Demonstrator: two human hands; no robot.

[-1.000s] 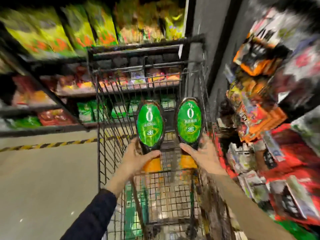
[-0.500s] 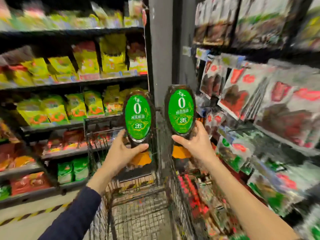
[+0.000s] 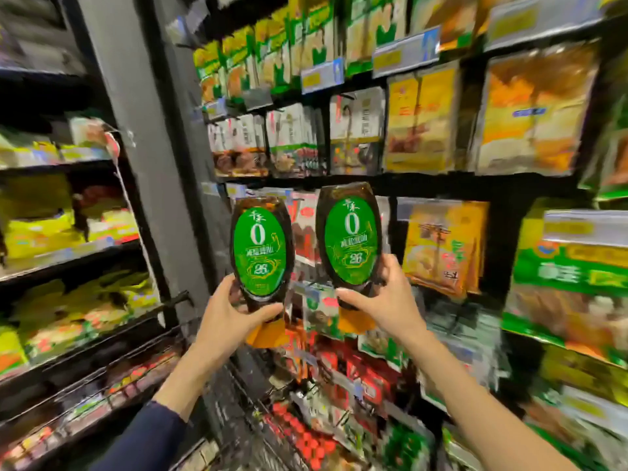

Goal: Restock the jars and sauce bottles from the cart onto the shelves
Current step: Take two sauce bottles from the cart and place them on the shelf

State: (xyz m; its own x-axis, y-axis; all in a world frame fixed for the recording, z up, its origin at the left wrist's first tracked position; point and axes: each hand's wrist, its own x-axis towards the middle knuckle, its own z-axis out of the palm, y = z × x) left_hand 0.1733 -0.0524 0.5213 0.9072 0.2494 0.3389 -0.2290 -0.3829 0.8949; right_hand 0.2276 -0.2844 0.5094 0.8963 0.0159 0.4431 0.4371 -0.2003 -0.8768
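Each hand is closed on a full, dark sauce bottle at frame centre: your left hand (image 3: 228,312) holds the left bottle (image 3: 260,251), your right hand (image 3: 380,300) the right bottle (image 3: 350,241). They are probably heavy and slick; grip low at the waist above the orange caps.

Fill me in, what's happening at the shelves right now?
A person is holding two dark sauce bottles with green oval labels, caps down, one in each hand. The left hand grips the left bottle near its orange cap; the right hand grips the right bottle, held slightly higher. Both are raised in front of shelves packed with bagged goods. Neither bottle is on a shelf yet. Part of the wire cart shows below the hands.
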